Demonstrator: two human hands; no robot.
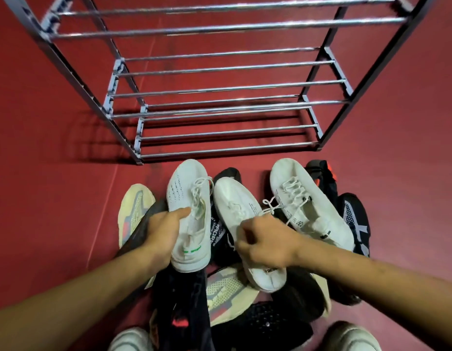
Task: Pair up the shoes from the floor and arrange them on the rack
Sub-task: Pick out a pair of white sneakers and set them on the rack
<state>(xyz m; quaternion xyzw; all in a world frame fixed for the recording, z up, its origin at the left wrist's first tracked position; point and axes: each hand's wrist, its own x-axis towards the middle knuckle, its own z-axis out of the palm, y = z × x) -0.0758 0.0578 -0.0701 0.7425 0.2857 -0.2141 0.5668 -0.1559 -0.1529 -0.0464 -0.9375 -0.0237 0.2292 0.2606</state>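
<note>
1. Two white knit sneakers are lifted over the shoe pile at lower centre of the frame. The left hand (164, 231) holds one white sneaker (190, 216) with its grip curled round the side and the thumb across the upper. The right hand (266, 243) holds the other white sneaker (241, 224) with fingers wrapped round its collar.
2. A third white sneaker (308, 203) lies on the pile at centre right, just beside the right hand's shoe.
3. To pair well, I would compare markings first. The left shoe shows a green mark near the heel, while the right shoe's heel mark looks dark, so they may not match. The third sneaker could be the true mate.
4. Readable writing: a black shoe (218, 231) between the held pair bears white letters, roughly "FORE"; other print is too small.
5. The metal rack (219, 87) stands in the upper frame on the red floor (42, 148), shelves bare.
</note>
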